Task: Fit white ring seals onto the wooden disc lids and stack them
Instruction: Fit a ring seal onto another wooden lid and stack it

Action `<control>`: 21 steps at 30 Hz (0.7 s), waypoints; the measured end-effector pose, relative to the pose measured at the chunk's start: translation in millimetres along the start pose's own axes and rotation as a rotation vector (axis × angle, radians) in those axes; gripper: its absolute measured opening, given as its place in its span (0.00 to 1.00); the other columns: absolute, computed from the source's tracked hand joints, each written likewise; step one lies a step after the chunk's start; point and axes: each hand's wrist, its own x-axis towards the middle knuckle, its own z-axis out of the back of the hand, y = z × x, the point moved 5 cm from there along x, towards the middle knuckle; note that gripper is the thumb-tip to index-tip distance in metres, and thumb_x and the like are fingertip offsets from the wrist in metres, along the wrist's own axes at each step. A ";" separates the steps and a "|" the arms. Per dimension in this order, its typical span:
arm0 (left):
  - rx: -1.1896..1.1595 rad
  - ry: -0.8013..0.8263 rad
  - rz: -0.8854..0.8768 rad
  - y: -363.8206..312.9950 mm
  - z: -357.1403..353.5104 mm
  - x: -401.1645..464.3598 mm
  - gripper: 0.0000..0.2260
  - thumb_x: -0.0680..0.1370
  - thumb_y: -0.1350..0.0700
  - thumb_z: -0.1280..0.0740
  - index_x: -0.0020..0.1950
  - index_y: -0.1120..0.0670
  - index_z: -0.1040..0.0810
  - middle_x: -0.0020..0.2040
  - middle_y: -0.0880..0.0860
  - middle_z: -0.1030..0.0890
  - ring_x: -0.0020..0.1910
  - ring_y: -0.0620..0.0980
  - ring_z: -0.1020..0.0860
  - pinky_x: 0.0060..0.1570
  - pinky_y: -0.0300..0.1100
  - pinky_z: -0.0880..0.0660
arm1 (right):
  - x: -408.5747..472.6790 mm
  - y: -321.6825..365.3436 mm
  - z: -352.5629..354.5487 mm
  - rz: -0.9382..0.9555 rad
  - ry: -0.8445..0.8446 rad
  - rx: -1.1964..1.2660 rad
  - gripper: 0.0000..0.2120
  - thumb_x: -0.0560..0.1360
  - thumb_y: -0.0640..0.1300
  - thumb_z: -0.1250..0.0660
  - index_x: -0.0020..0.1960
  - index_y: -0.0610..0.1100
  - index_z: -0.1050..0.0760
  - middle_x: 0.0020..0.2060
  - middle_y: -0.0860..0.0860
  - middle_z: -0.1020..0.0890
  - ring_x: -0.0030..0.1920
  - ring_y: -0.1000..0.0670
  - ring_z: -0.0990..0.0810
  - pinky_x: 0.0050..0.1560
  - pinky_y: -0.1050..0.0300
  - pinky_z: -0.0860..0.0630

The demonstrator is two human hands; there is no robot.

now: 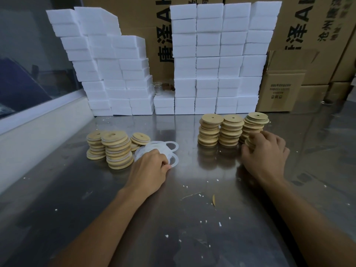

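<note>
Left hand (152,166) is pinching a ring from the seals (159,149) w/ curled fingers, just right of the done stacks (115,149). Right hand (264,151), fingers curled, is gripping bare lids (250,141) well right of the seals, prob. so both parts meet in between.

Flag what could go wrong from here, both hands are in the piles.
1. The right hand grips discs beside the leaning right stack; a nudge could topple it.
2. The left hand pinches at overlapping white ring seals; it may lift several.
3. The sealed stack nearby looks uneven and could slide.
</note>
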 end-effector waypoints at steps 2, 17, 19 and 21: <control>-0.006 0.008 0.012 1.6 0.2 0.6 0.07 0.78 0.51 0.32 0.47 0.52 0.17 0.47 0.49 0.22 0.44 0.46 0.28 0.42 0.38 0.35 | 0.0 -1.3 1.2 -0.010 -0.008 0.023 0.16 0.75 0.46 0.31 0.62 0.43 0.23 0.66 0.41 0.26 0.68 0.37 0.34 0.65 0.42 0.38; -0.037 -0.027 0.040 3.4 6.7 4.5 0.06 0.76 0.66 0.35 0.42 0.56 0.26 0.42 0.51 0.23 0.41 0.51 0.25 0.41 0.52 0.24 | -24.0 45.8 7.0 0.105 0.007 0.513 0.32 0.60 0.56 0.18 0.59 0.51 0.28 0.55 0.53 0.33 0.55 0.56 0.31 0.52 0.69 0.34; -0.128 -0.051 0.001 -0.8 7.0 5.2 0.06 0.76 0.65 0.35 0.41 0.56 0.26 0.39 0.50 0.23 0.38 0.50 0.26 0.37 0.48 0.26 | -30.1 53.0 2.8 0.088 0.095 0.588 0.35 0.55 0.63 0.20 0.57 0.53 0.26 0.55 0.53 0.32 0.52 0.60 0.32 0.48 0.78 0.35; -0.349 -0.055 -0.004 -8.9 7.9 4.1 0.06 0.78 0.64 0.36 0.42 0.56 0.24 0.36 0.47 0.23 0.36 0.45 0.25 0.36 0.37 0.29 | -35.7 59.1 -0.9 0.077 0.174 0.662 0.40 0.50 0.69 0.26 0.58 0.51 0.25 0.54 0.54 0.30 0.50 0.63 0.30 0.47 0.81 0.35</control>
